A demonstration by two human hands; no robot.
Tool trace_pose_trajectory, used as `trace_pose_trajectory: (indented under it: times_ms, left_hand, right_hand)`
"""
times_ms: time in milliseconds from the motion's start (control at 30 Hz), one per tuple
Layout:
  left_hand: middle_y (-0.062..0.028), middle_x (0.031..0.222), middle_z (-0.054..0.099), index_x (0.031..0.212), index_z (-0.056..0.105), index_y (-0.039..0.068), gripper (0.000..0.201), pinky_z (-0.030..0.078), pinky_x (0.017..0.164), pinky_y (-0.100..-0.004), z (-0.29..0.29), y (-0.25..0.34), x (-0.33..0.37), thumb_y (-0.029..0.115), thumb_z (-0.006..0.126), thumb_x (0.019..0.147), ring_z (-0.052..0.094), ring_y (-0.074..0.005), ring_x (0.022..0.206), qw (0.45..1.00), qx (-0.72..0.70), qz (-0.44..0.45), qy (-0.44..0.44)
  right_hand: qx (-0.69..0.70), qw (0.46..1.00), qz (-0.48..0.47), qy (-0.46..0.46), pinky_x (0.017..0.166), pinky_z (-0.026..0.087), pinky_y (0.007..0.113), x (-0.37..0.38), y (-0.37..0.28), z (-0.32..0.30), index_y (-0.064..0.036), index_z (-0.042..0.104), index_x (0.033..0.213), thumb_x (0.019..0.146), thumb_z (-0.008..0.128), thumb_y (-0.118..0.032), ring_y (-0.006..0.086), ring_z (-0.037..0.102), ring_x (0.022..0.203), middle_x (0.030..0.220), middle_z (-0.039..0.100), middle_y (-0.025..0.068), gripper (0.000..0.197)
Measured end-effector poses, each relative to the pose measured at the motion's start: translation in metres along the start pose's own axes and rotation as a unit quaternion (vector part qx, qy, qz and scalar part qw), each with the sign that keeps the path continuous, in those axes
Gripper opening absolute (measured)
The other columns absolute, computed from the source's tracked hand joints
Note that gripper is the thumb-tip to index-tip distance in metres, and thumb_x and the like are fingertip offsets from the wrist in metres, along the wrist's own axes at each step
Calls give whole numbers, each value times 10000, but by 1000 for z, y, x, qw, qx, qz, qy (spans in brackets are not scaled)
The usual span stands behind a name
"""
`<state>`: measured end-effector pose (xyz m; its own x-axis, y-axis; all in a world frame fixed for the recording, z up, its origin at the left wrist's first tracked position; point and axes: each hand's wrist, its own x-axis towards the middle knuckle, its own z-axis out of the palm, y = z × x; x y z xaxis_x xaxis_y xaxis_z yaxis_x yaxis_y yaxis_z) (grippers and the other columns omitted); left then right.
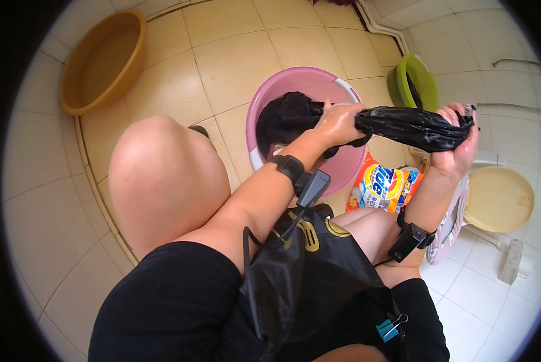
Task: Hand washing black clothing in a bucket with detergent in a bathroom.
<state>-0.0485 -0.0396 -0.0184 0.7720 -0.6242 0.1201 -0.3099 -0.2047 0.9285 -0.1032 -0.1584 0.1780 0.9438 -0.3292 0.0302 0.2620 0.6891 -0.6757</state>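
A wet black cloth (410, 127) with streaks of suds stretches between my two hands, bunched into a thick roll. My left hand (340, 123) is closed round its left part, over the rim of a pink basin (349, 172). Out to the right, beyond the basin, my right hand (457, 142) grips the other end with the fingers wrapped over it. More black fabric (285, 123) lies heaped in the basin and runs up to my left hand. What the garment is I cannot make out.
An orange detergent bag (384, 184) stands right of the basin. Behind it is a green tub (416, 81) with something dark inside. A large tan basin (104, 63) leans against the left wall. A pale yellow round seat (499, 199) is at the right. My knees flank the pink basin.
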Motion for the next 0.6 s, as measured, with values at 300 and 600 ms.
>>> trace_pose_trajectory:
  times_ms: [300,600]
  left_hand:
    - [-200,940,608,1015,561,44,420,469,762,-343,0,-24,8,199,691,647,589,-334,901,986,-162,20,46]
    - [-89,954,590,1114,482,-8,533,437,784,-260,-50,-3,23,84,678,627,561,-159,868,950,-306,-46,-32]
  right_hand:
    - [-42,991,-117,48,673,361,318,3,-62,-55,-12,433,814,838,511,-182,174,400,662,719,424,64,189]
    - [-257,906,-33,335,662,540,425,19,-44,-203,-37,561,946,808,603,-199,265,630,726,877,623,110,218]
